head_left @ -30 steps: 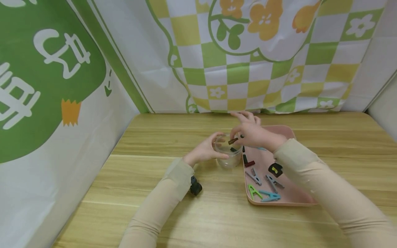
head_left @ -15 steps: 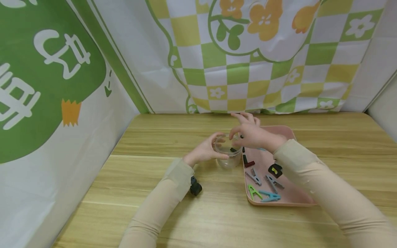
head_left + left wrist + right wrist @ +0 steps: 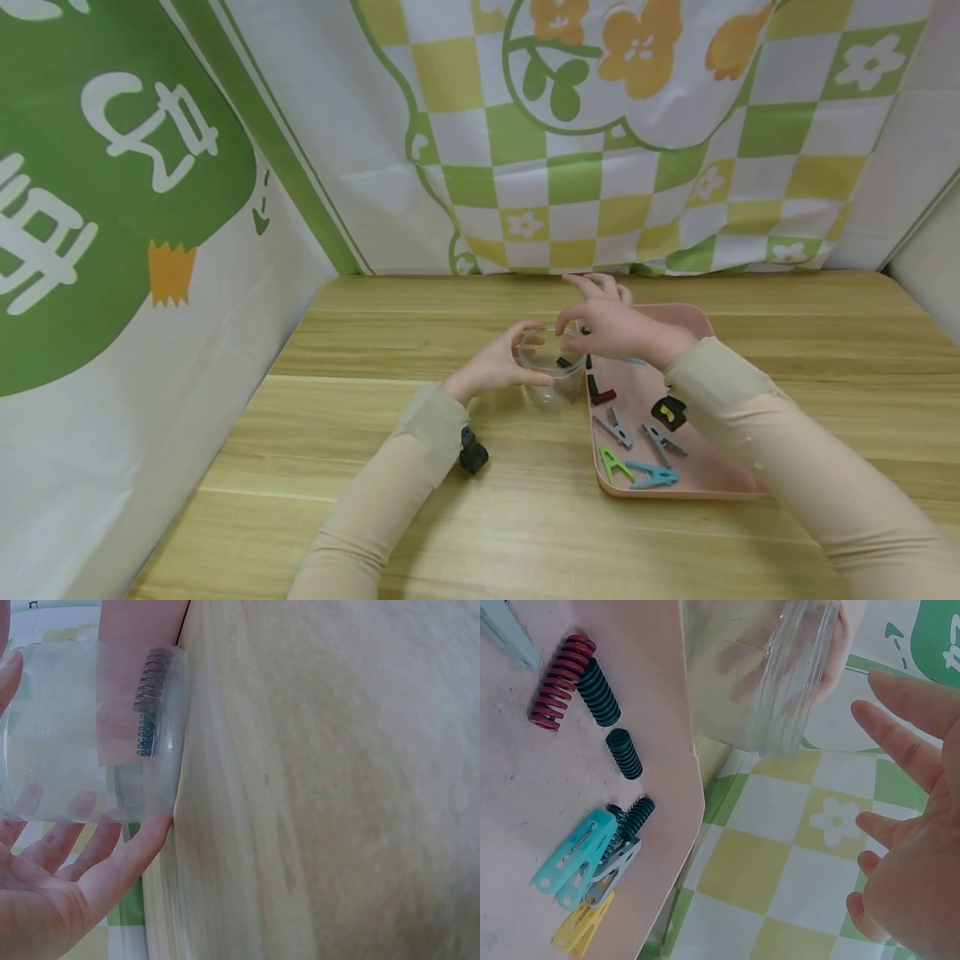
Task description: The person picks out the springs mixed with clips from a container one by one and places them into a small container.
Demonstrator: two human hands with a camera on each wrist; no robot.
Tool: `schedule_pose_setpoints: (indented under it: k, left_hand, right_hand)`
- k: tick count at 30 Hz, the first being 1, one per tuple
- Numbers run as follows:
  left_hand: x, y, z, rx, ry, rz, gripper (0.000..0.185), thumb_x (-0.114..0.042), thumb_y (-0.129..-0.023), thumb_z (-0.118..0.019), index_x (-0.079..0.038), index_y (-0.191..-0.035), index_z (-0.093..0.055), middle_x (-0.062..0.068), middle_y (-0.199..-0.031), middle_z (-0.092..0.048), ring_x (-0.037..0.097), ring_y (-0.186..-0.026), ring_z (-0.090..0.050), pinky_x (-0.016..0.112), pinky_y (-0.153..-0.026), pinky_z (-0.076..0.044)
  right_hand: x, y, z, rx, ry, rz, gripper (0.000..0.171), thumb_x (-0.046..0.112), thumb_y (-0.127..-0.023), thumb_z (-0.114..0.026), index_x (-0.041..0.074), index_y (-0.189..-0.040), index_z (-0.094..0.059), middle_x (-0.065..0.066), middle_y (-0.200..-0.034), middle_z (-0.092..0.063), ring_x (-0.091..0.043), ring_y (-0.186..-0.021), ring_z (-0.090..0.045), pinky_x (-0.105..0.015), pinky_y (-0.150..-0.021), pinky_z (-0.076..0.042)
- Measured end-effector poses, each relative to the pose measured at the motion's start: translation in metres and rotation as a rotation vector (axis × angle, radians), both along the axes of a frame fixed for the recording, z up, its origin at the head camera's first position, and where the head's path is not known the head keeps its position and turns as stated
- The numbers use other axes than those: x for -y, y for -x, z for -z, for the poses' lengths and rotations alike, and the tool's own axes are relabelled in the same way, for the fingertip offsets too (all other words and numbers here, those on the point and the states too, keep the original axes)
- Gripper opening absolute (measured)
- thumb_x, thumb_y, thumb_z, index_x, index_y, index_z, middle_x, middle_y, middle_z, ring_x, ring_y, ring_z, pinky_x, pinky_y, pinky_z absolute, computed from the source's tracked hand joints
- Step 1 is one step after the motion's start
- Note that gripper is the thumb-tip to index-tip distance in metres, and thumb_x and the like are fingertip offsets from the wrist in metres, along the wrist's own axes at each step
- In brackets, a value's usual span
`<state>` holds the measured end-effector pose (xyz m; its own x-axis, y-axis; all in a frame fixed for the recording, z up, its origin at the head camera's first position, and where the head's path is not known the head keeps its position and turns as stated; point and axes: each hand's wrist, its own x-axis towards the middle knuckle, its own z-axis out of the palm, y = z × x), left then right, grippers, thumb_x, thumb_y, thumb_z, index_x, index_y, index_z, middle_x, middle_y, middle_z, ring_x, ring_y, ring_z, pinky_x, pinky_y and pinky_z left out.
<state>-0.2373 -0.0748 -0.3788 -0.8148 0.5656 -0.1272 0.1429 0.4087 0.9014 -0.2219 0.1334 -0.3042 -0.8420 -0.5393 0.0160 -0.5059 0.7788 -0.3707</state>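
While the left hand [image 3: 491,367] is cupping the clear jar [image 3: 553,375], the right hand [image 3: 611,327], fingers spread and empty, is hovering at its 2 o'clock; steadying the jar matters most.

A pink tray [image 3: 701,482] holds red [image 3: 559,682] and dark green springs [image 3: 598,691] before a green-yellow checked cloth [image 3: 600,192].

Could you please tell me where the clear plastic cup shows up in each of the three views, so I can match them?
Head view: the clear plastic cup stands at centre, on the table beside the tray's left edge, gripped by the left hand.
Left wrist view: upper left, springs inside, fingers against it.
Right wrist view: top centre, beyond the tray's edge.
Shared landmark: the pink tray, also at and.
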Motion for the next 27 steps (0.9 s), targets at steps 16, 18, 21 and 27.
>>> schedule_pose_setpoints:
  k: [16, 18, 21, 27]
  left_hand:
    - [0.001, -0.001, 0.002, -0.001, 0.021, -0.006, 0.082, -0.018, -0.081, -0.076, -0.019, -0.147, -0.027, 0.009, -0.146, -0.040, 0.032, -0.126, -0.046, 0.045, -0.095, -0.046]
    - [0.001, -0.001, 0.002, -0.004, 0.022, -0.007, 0.082, -0.018, -0.080, -0.077, -0.020, -0.147, -0.028, 0.009, -0.146, -0.040, 0.032, -0.126, -0.046, 0.046, -0.095, -0.046]
    - [0.001, -0.001, 0.000, -0.007, 0.025, -0.012, 0.082, -0.018, -0.080, -0.077, -0.020, -0.146, -0.029, 0.009, -0.145, -0.041, 0.031, -0.126, -0.046, 0.045, -0.095, -0.046]
    - [0.000, 0.000, 0.000, -0.004, 0.026, -0.017, 0.082, -0.017, -0.079, -0.078, -0.021, -0.145, -0.030, 0.009, -0.145, -0.041, 0.030, -0.126, -0.046, 0.044, -0.094, -0.047]
  right_hand:
    - [-0.012, -0.001, 0.003, 0.023, 0.010, 0.022, 0.018, 0.028, -0.088, -0.067, 0.016, -0.102, -0.071, -0.020, -0.156, -0.014, -0.047, -0.139, -0.001, -0.070, -0.102, -0.006]
    - [-0.014, -0.002, 0.003, 0.025, 0.011, 0.026, 0.018, 0.028, -0.088, -0.067, 0.016, -0.102, -0.071, -0.020, -0.156, -0.014, -0.047, -0.139, -0.001, -0.070, -0.102, -0.006]
    - [-0.017, -0.003, 0.003, 0.022, 0.009, 0.023, 0.017, 0.027, -0.088, -0.067, 0.016, -0.101, -0.071, -0.021, -0.156, -0.014, -0.048, -0.139, -0.001, -0.071, -0.102, -0.005]
    - [-0.024, -0.001, 0.004, 0.016, 0.008, 0.020, 0.010, 0.024, -0.089, -0.067, 0.018, -0.096, -0.070, -0.022, -0.155, -0.013, -0.049, -0.138, 0.001, -0.071, -0.100, -0.004]
